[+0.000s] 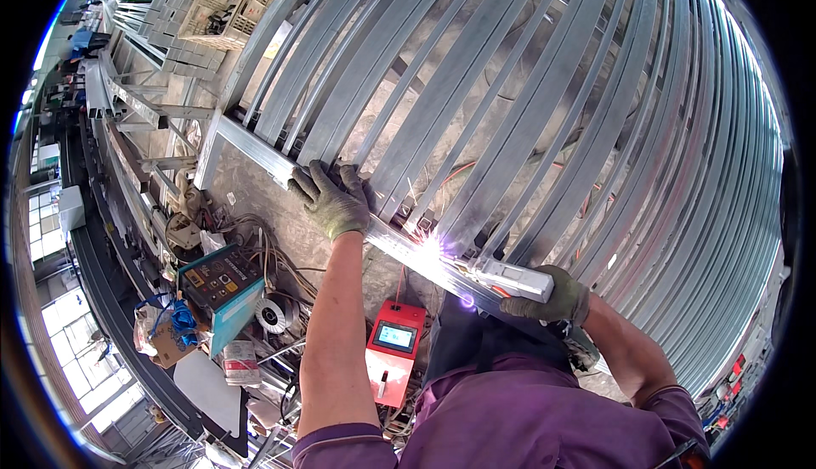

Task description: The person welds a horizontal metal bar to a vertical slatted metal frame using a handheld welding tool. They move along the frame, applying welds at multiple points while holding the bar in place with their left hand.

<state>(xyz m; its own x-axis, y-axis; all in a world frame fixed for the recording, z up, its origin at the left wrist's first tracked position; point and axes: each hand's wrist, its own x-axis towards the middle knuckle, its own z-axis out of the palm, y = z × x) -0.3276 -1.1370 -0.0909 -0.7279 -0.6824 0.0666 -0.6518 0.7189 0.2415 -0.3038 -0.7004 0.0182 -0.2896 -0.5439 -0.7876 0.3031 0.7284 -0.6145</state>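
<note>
My right hand [561, 297], in a dark green work glove, is closed around a pale grey welding gun [514, 280]. The gun's tip points left at a bright white-violet arc with sparks, whose glare hides the joint beneath it. That arc sits on a metal end rail [268, 153], where long grey metal tubes [501, 121] meet it. Left of the arc, my left hand [331, 201], in a similar glove, lies on the rail and the tube ends with its fingers spread.
A red machine [396, 335] with a lit screen stands below the rail. To its left are a teal-sided box with control knobs [223, 286], a wire spool [276, 313] and coiled cables. A plastic crate [228, 12] stands at the far left beside stacked metal tubes [170, 23].
</note>
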